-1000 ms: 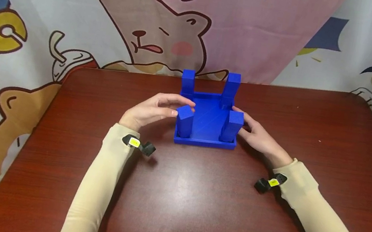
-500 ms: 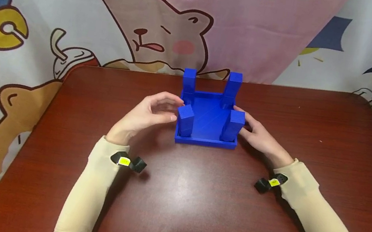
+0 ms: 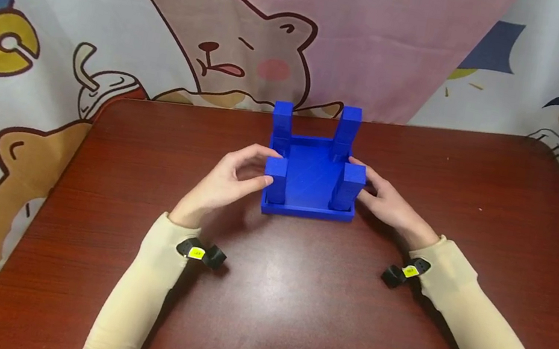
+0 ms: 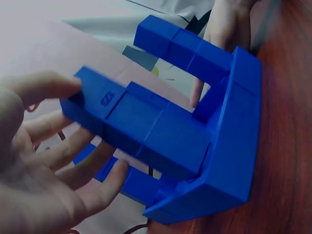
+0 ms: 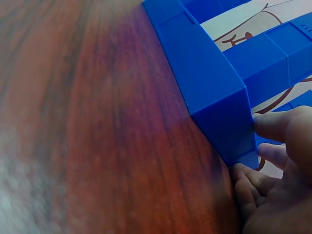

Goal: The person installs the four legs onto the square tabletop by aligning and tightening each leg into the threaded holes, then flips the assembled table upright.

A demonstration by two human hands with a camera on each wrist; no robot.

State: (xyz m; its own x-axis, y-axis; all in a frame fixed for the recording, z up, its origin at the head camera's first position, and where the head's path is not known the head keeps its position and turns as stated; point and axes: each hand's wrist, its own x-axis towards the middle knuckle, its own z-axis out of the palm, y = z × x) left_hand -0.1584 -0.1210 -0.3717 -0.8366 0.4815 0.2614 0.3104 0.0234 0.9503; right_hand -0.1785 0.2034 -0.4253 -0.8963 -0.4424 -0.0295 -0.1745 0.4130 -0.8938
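A blue plastic tray [image 3: 311, 179] with a low rim stands on the table, with upright blue posts at its corners. My left hand [image 3: 226, 181] grips the near left post [image 3: 275, 180] by its top, thumb on one face and index finger behind it. The left wrist view shows this post [image 4: 141, 122] as stacked blocks, its top block slightly offset and marked with raised characters. My right hand [image 3: 390, 204] holds the tray's right side. In the right wrist view its thumb is at the rim of the tray wall [image 5: 222, 126], other fingers bent low against the side.
Near the back edge of the reddish-brown wooden table [image 3: 282, 297] stand the far left post [image 3: 282, 123] and far right post [image 3: 346, 133]. The near right post [image 3: 349, 185] rises beside my right thumb. A cartoon-print curtain [image 3: 213, 36] hangs right behind the table.
My left hand drew back a little from the near left post, then came back to grip it. The post's top, turned askew before, now lies square with the tray. My right hand stayed put.
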